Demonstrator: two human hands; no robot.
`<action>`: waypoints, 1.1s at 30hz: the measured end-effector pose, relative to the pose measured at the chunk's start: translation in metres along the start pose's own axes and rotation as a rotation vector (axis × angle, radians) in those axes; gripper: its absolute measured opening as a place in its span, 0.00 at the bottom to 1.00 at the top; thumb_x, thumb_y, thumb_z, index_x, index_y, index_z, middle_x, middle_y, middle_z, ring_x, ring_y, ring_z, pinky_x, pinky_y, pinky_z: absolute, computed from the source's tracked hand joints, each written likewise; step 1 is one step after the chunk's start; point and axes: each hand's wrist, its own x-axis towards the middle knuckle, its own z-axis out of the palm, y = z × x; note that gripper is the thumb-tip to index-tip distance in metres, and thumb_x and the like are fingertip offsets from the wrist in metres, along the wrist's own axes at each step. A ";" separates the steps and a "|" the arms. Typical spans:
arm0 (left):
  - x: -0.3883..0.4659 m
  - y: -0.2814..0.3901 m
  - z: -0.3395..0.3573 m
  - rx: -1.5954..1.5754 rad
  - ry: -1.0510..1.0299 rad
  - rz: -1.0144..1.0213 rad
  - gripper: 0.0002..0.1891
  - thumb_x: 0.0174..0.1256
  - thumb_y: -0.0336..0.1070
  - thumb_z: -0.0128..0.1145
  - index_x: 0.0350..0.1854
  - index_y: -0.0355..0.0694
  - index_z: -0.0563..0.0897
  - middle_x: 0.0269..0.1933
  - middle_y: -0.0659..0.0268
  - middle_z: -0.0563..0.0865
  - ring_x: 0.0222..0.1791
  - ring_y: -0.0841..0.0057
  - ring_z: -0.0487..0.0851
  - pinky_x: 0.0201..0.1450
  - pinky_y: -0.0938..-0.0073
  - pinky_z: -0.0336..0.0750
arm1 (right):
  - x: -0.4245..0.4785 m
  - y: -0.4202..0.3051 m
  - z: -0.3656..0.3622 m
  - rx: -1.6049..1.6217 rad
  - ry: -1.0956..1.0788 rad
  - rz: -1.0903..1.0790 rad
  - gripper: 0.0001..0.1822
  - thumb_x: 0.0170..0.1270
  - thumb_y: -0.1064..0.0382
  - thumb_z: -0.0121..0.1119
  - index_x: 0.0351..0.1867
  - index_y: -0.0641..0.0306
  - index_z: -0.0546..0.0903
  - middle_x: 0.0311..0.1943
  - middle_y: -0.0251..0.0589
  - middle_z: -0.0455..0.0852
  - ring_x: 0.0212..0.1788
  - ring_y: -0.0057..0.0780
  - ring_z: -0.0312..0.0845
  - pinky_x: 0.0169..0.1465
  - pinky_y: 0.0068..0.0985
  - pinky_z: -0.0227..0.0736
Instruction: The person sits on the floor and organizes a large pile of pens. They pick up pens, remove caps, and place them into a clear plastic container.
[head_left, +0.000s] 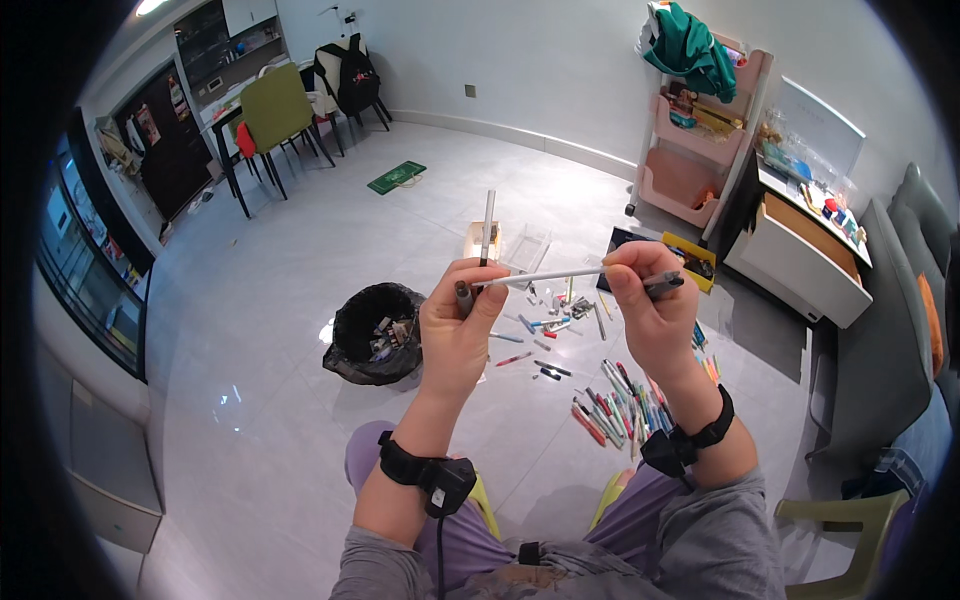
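Between my two hands stretches a thin whitish pen refill (555, 276). My left hand (461, 319) has its left end at the thumb and also grips an upright clear pen barrel (489, 225) with a dark lower part. A dark pen piece (463, 298) pokes out beside those fingers. With thumb and forefinger, my right hand (660, 315) pinches the refill's other end. It also holds a dark grey pen piece (663, 285), partly hidden by the fingers. Below, loose pens and small parts (551, 326) lie scattered on the tiled floor, and a dense pile of pens (619, 405) sits nearer my feet.
A black-lined waste bin (352, 364) containing scraps stands left of my left hand. Beyond my hands are a clear plastic box (527, 246) and a yellow tray (701, 259). A pink shelf trolley (694, 146) and an open-drawer cabinet (795, 262) stand at right.
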 end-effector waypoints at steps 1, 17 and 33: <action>-0.001 0.002 0.000 0.004 -0.006 0.002 0.06 0.64 0.31 0.59 0.40 0.36 0.81 0.40 0.74 0.77 0.31 0.91 0.68 0.33 0.89 0.63 | -0.001 -0.001 0.000 0.011 0.006 0.007 0.08 0.65 0.64 0.58 0.40 0.67 0.76 0.25 0.27 0.75 0.25 0.08 0.63 0.27 0.09 0.58; -0.013 -0.102 -0.001 0.368 -0.496 -0.430 0.13 0.70 0.41 0.51 0.44 0.36 0.80 0.37 0.72 0.76 0.35 0.85 0.70 0.40 0.84 0.65 | -0.047 0.073 -0.076 -0.190 0.123 0.370 0.10 0.65 0.59 0.59 0.35 0.64 0.76 0.22 0.22 0.70 0.25 0.09 0.59 0.29 0.12 0.56; -0.007 -0.145 0.018 0.476 -0.630 -0.506 0.10 0.65 0.36 0.56 0.42 0.37 0.82 0.36 0.65 0.77 0.31 0.78 0.74 0.36 0.79 0.68 | -0.055 0.136 -0.099 -0.228 0.070 0.552 0.10 0.65 0.59 0.59 0.34 0.64 0.75 0.21 0.22 0.70 0.23 0.08 0.59 0.26 0.12 0.54</action>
